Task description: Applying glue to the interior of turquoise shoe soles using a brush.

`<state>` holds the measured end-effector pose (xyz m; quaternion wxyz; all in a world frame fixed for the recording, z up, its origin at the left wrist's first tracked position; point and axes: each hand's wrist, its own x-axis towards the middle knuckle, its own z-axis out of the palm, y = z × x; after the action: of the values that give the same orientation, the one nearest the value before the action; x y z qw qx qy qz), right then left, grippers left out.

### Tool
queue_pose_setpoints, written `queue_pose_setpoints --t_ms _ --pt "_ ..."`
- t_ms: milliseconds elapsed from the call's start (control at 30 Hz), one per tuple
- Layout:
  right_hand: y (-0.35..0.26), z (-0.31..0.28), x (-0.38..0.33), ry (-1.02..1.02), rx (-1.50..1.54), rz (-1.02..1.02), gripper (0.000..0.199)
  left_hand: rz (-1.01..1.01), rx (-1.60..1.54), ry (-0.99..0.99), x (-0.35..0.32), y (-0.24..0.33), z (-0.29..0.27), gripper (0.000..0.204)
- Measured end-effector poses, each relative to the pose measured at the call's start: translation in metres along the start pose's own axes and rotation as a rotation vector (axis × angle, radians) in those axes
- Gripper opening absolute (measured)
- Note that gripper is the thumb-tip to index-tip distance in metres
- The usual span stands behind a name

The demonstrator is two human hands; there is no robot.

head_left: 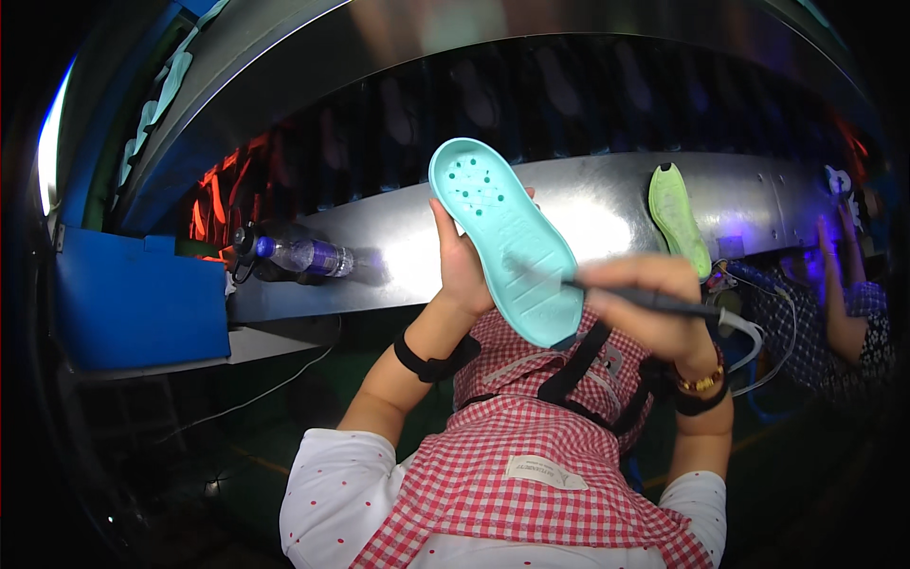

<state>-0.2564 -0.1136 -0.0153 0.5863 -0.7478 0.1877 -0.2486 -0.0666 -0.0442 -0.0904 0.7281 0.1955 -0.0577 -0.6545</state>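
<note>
A turquoise shoe sole (507, 223) is held up over the metal ledge by my left hand (464, 266), whose fingers wrap its left edge and reach behind it. Dark green dots mark the heel end, and faint ridges cross the forefoot. In my right hand (654, 299) is a black pen-shaped tool (664, 302) with a pale tube at its back end. Its front end points at the forefoot; motion blurs the tip, so I cannot tell whether it touches the sole. A lime-green shoe sole (679, 220) lies on the ledge to the right.
Two bottles, one a clear bottle with a purple label (308, 256), lie left on the metal ledge (408, 232). Behind the ledge, several soles sit in a dark machine. A blue box (137, 299) stands at far left. Another person's arm (842, 294) is at far right.
</note>
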Motion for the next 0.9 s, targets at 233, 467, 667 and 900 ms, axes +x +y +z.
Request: queue_pose_setpoints --t_ms 233,467,667,900 --pt "-0.005 0.016 0.002 -0.156 0.035 -0.158 0.019 0.020 -0.063 -0.169 0.007 0.000 0.016 0.094" --pt "-0.002 0.004 -0.001 -0.222 0.043 -0.174 0.022 0.154 -0.005 -0.266 0.013 0.013 0.024 0.089" --pt "0.001 -0.004 -0.008 0.039 0.091 -0.035 0.022 0.220 0.074 -0.216 0.017 0.016 0.034 0.090" --pt "0.014 -0.009 -0.006 0.098 0.195 -0.008 0.023 0.179 0.073 -0.291 0.017 0.026 0.043 0.089"
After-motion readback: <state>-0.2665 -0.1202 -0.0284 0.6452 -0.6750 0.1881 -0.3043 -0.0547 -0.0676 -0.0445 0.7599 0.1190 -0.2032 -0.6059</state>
